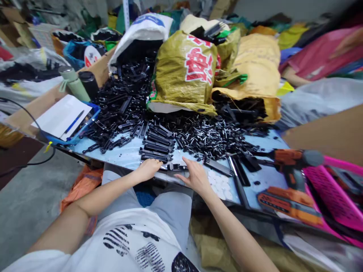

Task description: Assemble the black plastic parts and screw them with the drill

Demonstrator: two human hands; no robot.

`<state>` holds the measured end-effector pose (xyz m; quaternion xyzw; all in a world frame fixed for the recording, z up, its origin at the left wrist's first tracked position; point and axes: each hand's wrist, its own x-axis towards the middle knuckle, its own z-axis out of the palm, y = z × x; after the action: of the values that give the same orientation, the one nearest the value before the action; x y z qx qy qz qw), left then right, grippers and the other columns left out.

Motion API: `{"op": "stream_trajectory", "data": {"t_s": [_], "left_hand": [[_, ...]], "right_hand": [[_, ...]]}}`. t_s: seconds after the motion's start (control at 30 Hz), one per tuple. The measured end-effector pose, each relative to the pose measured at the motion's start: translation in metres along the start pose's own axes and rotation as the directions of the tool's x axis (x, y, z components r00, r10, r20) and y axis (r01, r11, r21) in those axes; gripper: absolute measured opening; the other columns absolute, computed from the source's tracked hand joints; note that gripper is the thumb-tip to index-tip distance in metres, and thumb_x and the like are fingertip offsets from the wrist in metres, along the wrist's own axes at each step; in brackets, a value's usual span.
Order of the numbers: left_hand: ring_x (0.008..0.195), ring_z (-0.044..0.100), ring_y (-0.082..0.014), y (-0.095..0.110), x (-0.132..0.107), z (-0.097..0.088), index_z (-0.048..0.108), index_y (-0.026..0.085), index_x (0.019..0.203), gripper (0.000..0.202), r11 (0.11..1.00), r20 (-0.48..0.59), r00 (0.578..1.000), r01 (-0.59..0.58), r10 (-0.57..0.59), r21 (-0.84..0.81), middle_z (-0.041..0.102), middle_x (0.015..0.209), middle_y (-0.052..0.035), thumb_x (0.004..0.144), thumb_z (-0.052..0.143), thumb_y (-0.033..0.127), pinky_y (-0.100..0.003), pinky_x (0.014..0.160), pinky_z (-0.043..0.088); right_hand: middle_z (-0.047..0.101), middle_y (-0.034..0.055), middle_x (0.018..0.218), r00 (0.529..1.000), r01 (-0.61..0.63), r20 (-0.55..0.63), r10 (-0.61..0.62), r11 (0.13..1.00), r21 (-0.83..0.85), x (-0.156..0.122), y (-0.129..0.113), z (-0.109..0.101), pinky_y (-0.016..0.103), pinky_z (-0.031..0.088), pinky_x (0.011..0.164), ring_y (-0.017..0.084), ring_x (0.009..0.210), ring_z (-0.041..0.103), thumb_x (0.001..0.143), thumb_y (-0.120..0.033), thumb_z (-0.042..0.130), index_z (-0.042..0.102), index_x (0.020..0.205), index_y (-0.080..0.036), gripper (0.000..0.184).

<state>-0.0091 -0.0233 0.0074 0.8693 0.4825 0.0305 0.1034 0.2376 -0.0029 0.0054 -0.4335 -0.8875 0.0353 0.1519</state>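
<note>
My left hand [149, 169] is closed around one end of a long black bar-shaped part [177, 166] at the table's front edge. My right hand [197, 175] is beside the part's other end, with thumb and index finger spread apart; whether a fingertip touches it I cannot tell. Just beyond my hands, several similar black parts [157, 145] are lined up in a stack. Behind them spreads a heap of small black and silvery pieces [212, 136]. A larger pile of loose black parts [121, 98] covers the left side.
A cordless drill [289, 162] and an orange-black battery tool [289, 204] lie on the right by a pink basket [334, 192]. A blue tray [98, 111] holds paper and a pen. Sacks [181, 71] stand behind, bottles [73, 85] at left. A person in a red shirt [323, 53] is at right.
</note>
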Motion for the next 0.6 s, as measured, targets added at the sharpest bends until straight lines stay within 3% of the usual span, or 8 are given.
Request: {"op": "stream_trajectory", "data": {"t_s": [0.13, 0.23, 0.37, 0.47, 0.53, 0.6], "left_hand": [[0.090, 0.059, -0.0205, -0.009, -0.002, 0.000, 0.056, 0.014, 0.112, 0.036, 0.999, 0.002, 0.999, -0.034, 0.034, 0.016, 0.062, 0.094, -0.0092, 0.083, 0.038, 0.002, -0.032, 0.079, 0.048], [0.090, 0.058, -0.0209, -0.012, -0.007, -0.003, 0.057, 0.014, 0.111, 0.037, 0.998, 0.034, 0.999, -0.041, 0.039, 0.043, 0.062, 0.094, -0.0095, 0.082, 0.037, 0.001, -0.033, 0.080, 0.047], [0.097, 0.056, -0.0242, -0.009, -0.010, -0.005, 0.053, 0.013, 0.118, 0.032, 0.996, 0.007, 0.996, -0.086, 0.086, 0.003, 0.061, 0.102, -0.0119, 0.087, 0.046, 0.016, -0.036, 0.083, 0.047], [0.100, 0.055, -0.0235, -0.004, -0.006, -0.004, 0.050, 0.014, 0.121, 0.033, 0.990, 0.000, 0.992, -0.125, 0.125, -0.072, 0.060, 0.105, -0.0124, 0.090, 0.044, 0.022, -0.036, 0.085, 0.046], [0.103, 0.054, -0.0232, -0.002, -0.003, -0.003, 0.049, 0.013, 0.123, 0.034, 0.989, -0.007, 0.993, -0.120, 0.120, -0.087, 0.060, 0.108, -0.0132, 0.092, 0.039, 0.021, -0.037, 0.089, 0.044], [0.109, 0.052, -0.0240, 0.000, -0.001, -0.004, 0.046, 0.012, 0.126, 0.037, 0.990, -0.011, 0.994, -0.113, 0.112, -0.085, 0.058, 0.114, -0.0139, 0.093, 0.037, 0.025, -0.039, 0.093, 0.042]], "right_hand": [[0.058, 0.0137, 0.119, 0.992, -0.021, 0.126, 0.024, 1.000, -0.023, -0.010, 0.030, 0.008, 0.041, 0.039, 0.094, 0.026, 0.109, 0.053, 0.091, -0.037, 0.046, 0.051, 0.124, -0.016, 0.040], [0.063, 0.0145, 0.109, 0.982, 0.004, 0.187, 0.008, 0.998, -0.060, -0.009, 0.035, 0.006, 0.039, 0.039, 0.090, 0.025, 0.102, 0.056, 0.093, -0.029, 0.043, 0.054, 0.119, -0.013, 0.033], [0.066, 0.0110, 0.095, 0.963, -0.028, 0.270, 0.023, 1.000, 0.015, -0.012, 0.026, -0.015, 0.030, 0.042, 0.074, 0.021, 0.085, 0.060, 0.094, -0.042, 0.040, 0.051, 0.122, -0.015, 0.040], [0.066, 0.0074, 0.090, 0.928, 0.077, 0.358, -0.106, 0.993, 0.093, -0.018, 0.011, -0.030, 0.027, 0.039, 0.070, 0.019, 0.080, 0.061, 0.094, -0.049, 0.036, 0.055, 0.112, -0.020, 0.039], [0.066, 0.0067, 0.089, 0.898, 0.162, 0.398, -0.186, 0.982, 0.094, -0.020, 0.000, -0.031, 0.026, 0.037, 0.068, 0.017, 0.078, 0.061, 0.095, -0.051, 0.034, 0.057, 0.104, -0.020, 0.040], [0.065, 0.0059, 0.086, 0.892, 0.176, 0.413, -0.182, 0.983, 0.054, -0.020, -0.011, -0.024, 0.025, 0.034, 0.063, 0.016, 0.074, 0.060, 0.095, -0.052, 0.033, 0.057, 0.100, -0.019, 0.041]]}}
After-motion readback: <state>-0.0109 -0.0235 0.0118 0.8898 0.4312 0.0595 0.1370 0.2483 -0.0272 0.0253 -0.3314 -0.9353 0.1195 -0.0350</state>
